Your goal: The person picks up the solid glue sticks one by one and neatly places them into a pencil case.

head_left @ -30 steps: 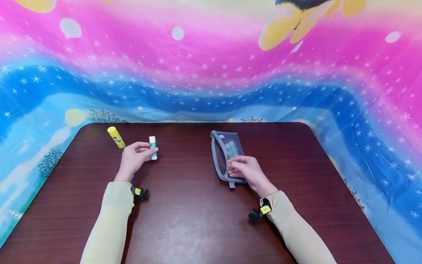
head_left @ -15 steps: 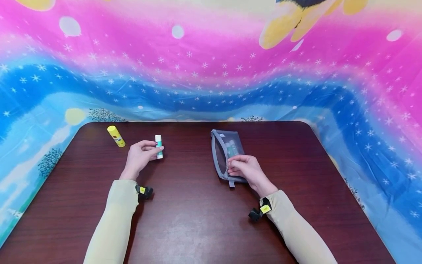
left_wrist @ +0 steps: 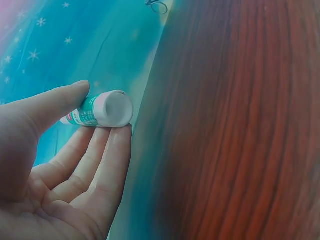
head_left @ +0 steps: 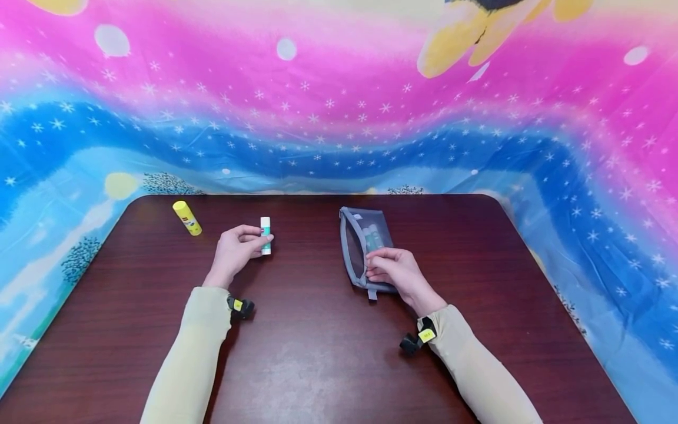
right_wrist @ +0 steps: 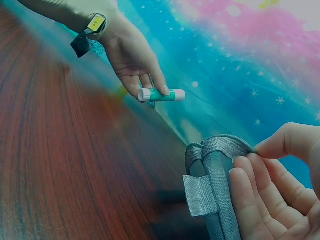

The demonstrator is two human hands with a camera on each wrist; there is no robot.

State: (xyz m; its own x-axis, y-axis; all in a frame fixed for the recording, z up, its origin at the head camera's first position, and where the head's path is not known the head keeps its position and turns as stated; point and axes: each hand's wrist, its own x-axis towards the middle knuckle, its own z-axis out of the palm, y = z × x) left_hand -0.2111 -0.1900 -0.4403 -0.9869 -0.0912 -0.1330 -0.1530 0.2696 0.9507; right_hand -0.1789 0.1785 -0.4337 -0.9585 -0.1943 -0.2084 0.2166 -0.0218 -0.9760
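A small white and green glue stick (head_left: 266, 235) is pinched between the thumb and fingertips of my left hand (head_left: 236, 252), held above the table left of the pouch. In the left wrist view the glue stick (left_wrist: 102, 109) lies across the fingertips, its round white end towards the camera. My right hand (head_left: 398, 272) pinches the zipper edge of a grey mesh zip pouch (head_left: 353, 280), whose mouth gapes towards the left. Through the mesh show more green and white sticks (head_left: 373, 237). Close up, the right wrist view has the right thumb and fingers on the pouch's zipper corner (right_wrist: 227, 144).
A larger yellow glue stick (head_left: 187, 218) lies at the table's back left. The dark wood table (head_left: 307, 330) reaches back to a colourful printed cloth (head_left: 328, 118) hanging around its far and side edges. Each wrist wears a small black camera (head_left: 242, 307).
My left hand has moved rightwards with the glue stick, away from the yellow one and closer to the pouch. The right hand keeps its hold on the pouch in the same place.
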